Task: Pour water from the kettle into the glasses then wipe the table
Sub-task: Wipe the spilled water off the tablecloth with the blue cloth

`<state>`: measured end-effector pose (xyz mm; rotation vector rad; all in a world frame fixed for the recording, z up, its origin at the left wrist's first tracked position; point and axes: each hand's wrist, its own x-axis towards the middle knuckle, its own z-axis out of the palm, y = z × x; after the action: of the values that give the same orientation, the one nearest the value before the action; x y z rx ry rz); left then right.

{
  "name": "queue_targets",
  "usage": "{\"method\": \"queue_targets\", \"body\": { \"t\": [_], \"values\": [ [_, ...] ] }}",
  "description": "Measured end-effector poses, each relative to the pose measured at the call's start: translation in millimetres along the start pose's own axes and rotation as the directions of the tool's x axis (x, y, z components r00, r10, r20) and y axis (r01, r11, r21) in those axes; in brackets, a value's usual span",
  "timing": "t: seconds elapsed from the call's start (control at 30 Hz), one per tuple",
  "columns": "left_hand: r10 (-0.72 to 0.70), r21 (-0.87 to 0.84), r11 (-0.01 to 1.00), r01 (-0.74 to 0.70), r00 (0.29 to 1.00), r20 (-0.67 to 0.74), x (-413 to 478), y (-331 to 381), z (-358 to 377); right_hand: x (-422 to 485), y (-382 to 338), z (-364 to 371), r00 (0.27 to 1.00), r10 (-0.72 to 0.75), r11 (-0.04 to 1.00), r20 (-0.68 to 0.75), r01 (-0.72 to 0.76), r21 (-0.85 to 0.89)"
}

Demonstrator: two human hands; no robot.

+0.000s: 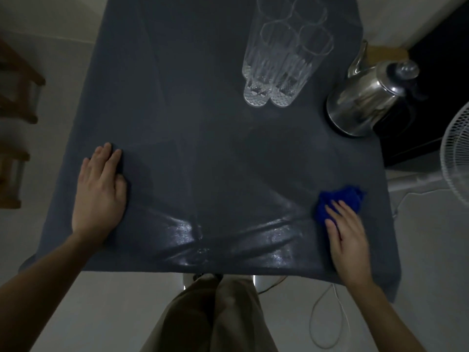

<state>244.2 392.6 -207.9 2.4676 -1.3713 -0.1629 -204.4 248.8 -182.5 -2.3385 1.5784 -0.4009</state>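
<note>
A dark blue-grey cloth covers the table (198,138); its near part shines wet. Several tall clear glasses (279,59) stand bunched at the far middle-right. A shiny steel kettle (365,100) sits at the table's right edge, spout pointing away. A crumpled bright blue rag (337,201) lies near the front right corner. My right hand (347,237) rests on the rag's near side, fingers pressed over it. My left hand (101,189) lies flat on the tablecloth at the left, fingers together, holding nothing.
A white fan (456,153) stands just right of the table. A black surface (436,80) sits behind the kettle. A white cable (327,321) loops on the floor. Wooden furniture (17,97) is at the left. My legs (215,316) are at the table's front edge.
</note>
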Motion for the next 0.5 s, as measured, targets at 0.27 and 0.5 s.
{"method": "queue_targets", "body": {
  "t": [0.27, 0.5],
  "values": [
    [0.013, 0.016, 1.000, -0.013, 1.000, -0.008, -1, 2, -1, -2, -164, 77, 0.866, -0.471, 0.880, 0.167, 0.474, 0.027],
    [0.027, 0.045, 0.999, -0.027, 1.000, -0.009, -2, 0, -1, -32, -155, 90, 0.686, -0.644, 0.704, 0.338, 0.705, -0.090]
  ]
}}
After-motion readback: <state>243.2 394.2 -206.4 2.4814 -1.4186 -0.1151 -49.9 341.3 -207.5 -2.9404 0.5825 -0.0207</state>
